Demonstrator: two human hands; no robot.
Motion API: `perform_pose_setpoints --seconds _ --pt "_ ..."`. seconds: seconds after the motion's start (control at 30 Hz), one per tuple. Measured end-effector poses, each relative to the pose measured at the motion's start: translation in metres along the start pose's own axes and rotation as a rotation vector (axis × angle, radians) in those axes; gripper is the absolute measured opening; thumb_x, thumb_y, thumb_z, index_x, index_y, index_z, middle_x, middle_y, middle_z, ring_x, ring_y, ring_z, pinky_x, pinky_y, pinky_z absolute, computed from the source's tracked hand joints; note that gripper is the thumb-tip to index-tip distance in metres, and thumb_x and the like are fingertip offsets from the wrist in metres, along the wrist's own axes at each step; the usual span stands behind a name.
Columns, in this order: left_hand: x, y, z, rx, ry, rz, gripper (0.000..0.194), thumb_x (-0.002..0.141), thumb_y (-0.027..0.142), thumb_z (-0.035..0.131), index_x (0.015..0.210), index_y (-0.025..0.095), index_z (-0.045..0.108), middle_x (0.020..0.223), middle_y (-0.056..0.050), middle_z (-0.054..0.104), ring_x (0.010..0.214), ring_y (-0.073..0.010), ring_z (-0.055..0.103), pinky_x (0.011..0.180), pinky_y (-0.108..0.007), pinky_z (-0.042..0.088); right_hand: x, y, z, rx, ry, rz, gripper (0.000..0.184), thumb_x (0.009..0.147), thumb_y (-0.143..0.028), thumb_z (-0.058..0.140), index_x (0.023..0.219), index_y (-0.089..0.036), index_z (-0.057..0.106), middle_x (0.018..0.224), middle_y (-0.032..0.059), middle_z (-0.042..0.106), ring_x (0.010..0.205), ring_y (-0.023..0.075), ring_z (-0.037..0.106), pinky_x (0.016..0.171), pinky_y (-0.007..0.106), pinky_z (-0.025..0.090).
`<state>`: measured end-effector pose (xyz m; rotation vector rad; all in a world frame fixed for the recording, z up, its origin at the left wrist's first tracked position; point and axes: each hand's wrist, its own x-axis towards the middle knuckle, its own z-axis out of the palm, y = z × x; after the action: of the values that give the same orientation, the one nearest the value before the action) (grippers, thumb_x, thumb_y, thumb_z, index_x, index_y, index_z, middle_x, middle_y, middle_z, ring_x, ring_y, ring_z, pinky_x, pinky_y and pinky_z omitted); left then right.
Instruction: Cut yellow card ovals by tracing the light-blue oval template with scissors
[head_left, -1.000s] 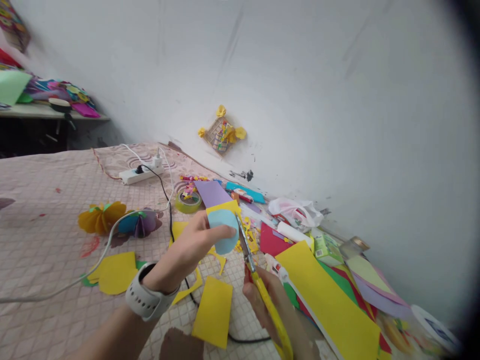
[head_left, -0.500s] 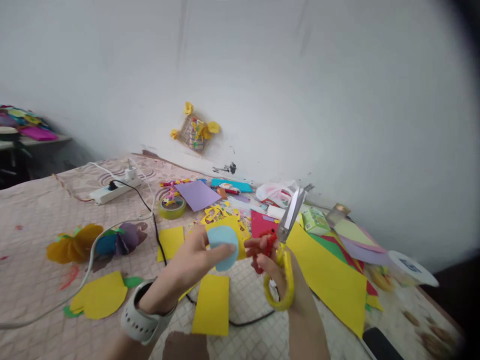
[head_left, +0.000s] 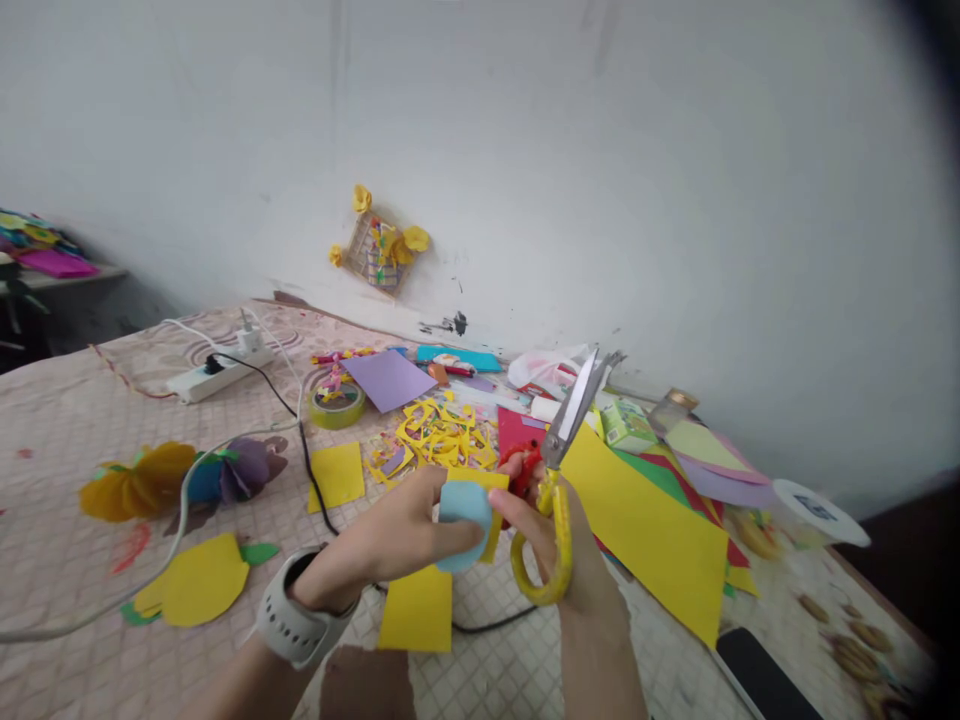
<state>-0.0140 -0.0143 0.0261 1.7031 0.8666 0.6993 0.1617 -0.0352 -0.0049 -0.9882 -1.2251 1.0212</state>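
Observation:
A light blue paper cutout (head_left: pixel 463 505) with rounded edges is pinched against a yellow paper piece (head_left: pixel 480 478) by my left hand (head_left: pixel 409 525); the yellow sheet shows behind it. My right hand (head_left: pixel 551 520) carries scissors (head_left: pixel 559 450), blades pointing up and away, one yellow handle loop hanging below the palm. A red handle part (head_left: pixel 523 468) shows among the right fingers. The right fingertips reach the right edge of the blue cutout and the yellow paper. Below the hands, a yellow rectangle (head_left: pixel 416 612) lies on the table.
Yellow scraps (head_left: pixel 442 430) are heaped beyond my hands. A large yellow sheet (head_left: pixel 652 540) lies on the right, near a phone (head_left: pixel 761 675). Leftward are a tape roll (head_left: pixel 337 408), paper pumpkins (head_left: pixel 139 482), a power strip (head_left: pixel 217 375) and loose cables.
My left hand has moved right with the blue cutout, and the hands have come together. The right fingertips now meet the paper. The scissors have shifted slightly left, and the view has shifted a little.

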Motion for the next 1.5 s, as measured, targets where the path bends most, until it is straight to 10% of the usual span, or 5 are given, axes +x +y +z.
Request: perform_pose_setpoints --seconds 0.4,1.0,1.5 --pt "0.005 -0.005 0.003 -0.359 0.103 0.066 0.015 0.076 0.027 0.066 0.067 0.016 0.062 0.064 0.002 0.057 0.059 -0.0109 0.048 0.058 -0.023 0.039 0.003 0.001 0.007 0.085 -0.029 0.037 0.024 0.074 -0.031 0.08 0.082 -0.023 0.059 0.081 -0.0021 0.059 0.078 0.0142 0.061 0.073 0.024 0.053" --pt "0.012 -0.016 -0.007 -0.686 0.044 0.16 0.018 0.079 0.03 0.074 0.081 0.017 0.062 0.07 0.001 0.062 0.066 -0.0116 0.055 0.066 -0.024 0.04 0.005 -0.011 0.006 0.294 0.26 0.015 0.032 0.057 -0.025 0.09 0.067 -0.02 0.06 0.077 -0.0039 0.058 0.067 0.0102 0.057 0.059 0.017 0.053" --pt "0.017 -0.021 -0.004 -0.812 0.076 0.12 0.019 0.073 0.028 0.08 0.078 0.016 0.066 0.066 0.001 0.063 0.061 -0.0106 0.054 0.062 -0.024 0.038 0.004 -0.004 -0.001 0.109 0.175 -0.028 0.026 0.065 -0.031 0.085 0.074 -0.022 0.062 0.075 -0.0037 0.06 0.068 0.0132 0.06 0.061 0.022 0.053"
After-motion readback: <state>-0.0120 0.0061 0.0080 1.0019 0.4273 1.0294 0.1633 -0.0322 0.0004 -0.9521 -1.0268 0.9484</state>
